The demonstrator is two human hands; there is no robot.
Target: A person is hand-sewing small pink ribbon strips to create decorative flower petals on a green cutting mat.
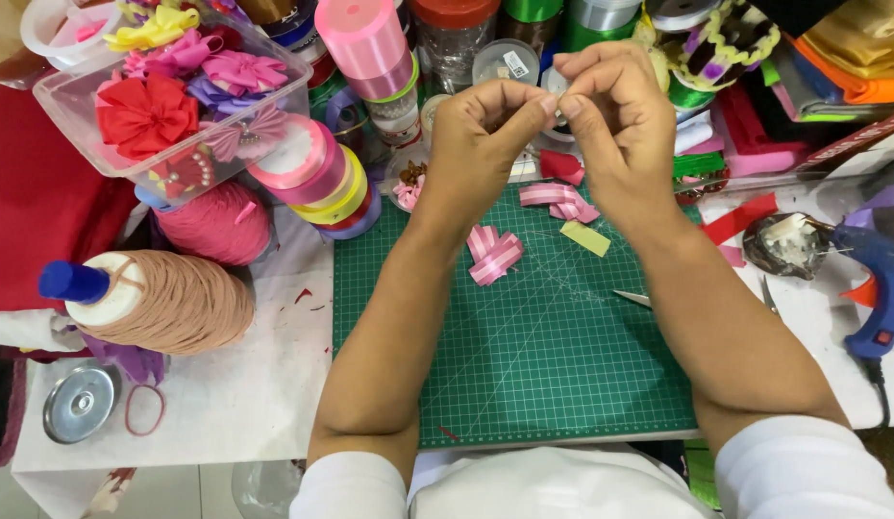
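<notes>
Something very small, too small to identify, is pinched between the fingertips of both hands, raised above the far edge of the green cutting mat (524, 375). The left hand (481, 135) and the right hand (615, 120) meet thumb to forefinger, both closed narrow, probably because fine work needs the two grips close together and near the eyes. Under the hands, on the far part of the mat, lie folded pink striped ribbon pieces (493, 255), another pink striped piece (559, 200) and a small yellow-green scrap (585, 238); they stay within short reach, apart from each other. A red scrap (560, 165) lies at the far edge of the mat. At the right edge of the mat a metal tip (633, 299) points inward. On the right side of the bench (255, 384) a blue glue gun (884, 288) rests beside a small metal dish (788, 245), away from the ribbons. On the left side lie a beige yarn cone (168, 303) and a pink yarn ball (216, 223). Ribbon rolls (317, 178) stand stacked near the far left corner of the mat, and a clear box of ribbon flowers (173, 101) sits behind them.
</notes>
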